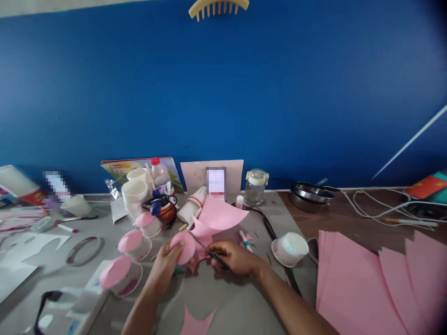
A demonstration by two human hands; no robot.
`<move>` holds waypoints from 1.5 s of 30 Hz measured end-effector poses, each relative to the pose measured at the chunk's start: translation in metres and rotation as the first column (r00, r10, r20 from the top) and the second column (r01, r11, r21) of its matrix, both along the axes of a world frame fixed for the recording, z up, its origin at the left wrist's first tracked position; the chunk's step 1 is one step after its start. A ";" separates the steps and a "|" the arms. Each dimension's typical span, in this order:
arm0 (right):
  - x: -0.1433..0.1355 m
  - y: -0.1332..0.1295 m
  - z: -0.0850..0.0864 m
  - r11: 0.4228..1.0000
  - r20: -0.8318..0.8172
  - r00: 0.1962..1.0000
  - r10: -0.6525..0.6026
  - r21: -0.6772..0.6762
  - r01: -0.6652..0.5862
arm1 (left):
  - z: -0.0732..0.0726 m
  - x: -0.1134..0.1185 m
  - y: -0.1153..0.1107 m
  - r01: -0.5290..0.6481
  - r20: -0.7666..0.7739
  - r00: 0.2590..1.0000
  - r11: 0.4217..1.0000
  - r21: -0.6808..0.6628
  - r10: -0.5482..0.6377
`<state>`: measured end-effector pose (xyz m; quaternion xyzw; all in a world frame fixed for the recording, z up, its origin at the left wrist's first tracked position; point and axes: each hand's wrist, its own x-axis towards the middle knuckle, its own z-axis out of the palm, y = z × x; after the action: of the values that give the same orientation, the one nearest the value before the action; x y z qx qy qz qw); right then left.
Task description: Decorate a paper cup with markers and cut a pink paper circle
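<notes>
My left hand (166, 264) pinches a round pink paper disc (183, 248) by its left edge. In my right hand (232, 257) is a pair of scissors (218, 260) with dark handles, its blades angled up and left toward the disc's right side. Whether the blades touch the paper I cannot tell. Behind and below the disc lie cut pink scraps, and a larger curved pink sheet (221, 215) stretches away behind my hands. To the left, several white cups carry pink round tops, the closest one (114, 272) tilted. A pink offcut (197, 322) rests near the front edge.
An upturned white paper cup (292, 249) stands right of my right arm. Pink sheets (352, 279) are stacked further right. At the back are a phone (216, 182), a lidded glass jar (256, 188) and a red-capped bottle (159, 173). A tape roll (83, 251) lies left.
</notes>
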<state>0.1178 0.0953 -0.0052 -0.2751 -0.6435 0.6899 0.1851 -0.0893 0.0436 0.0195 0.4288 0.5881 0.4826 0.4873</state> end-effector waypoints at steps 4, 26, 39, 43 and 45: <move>0.000 0.001 -0.004 1.000 -0.003 1.000 0.017 0.011 -0.017 | -0.001 -0.006 -0.001 0.007 -0.051 0.999 1.000 -0.015 -0.007; 0.002 0.002 -0.013 0.994 0.014 0.998 0.055 0.098 -0.056 | 0.005 -0.013 -0.002 0.015 -0.027 0.999 0.994 -0.112 -0.018; 0.002 0.002 -0.009 0.991 0.022 0.997 0.076 0.106 -0.078 | 0.007 -0.017 -0.001 0.017 -0.071 0.997 0.997 -0.081 -0.023; 0.003 0.000 -0.004 0.994 0.014 0.998 0.067 0.084 -0.068 | 0.007 -0.016 -0.001 0.015 -0.073 0.997 0.997 -0.070 -0.020; 0.004 0.000 -0.004 0.995 0.005 0.998 0.069 0.074 -0.069 | 0.006 -0.017 -0.001 0.015 -0.079 0.997 0.998 -0.067 -0.020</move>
<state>0.1215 0.0956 -0.0088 -0.2466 -0.6780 0.6711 0.1704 -0.1060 0.0422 0.0259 0.4363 0.6188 0.4411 0.4817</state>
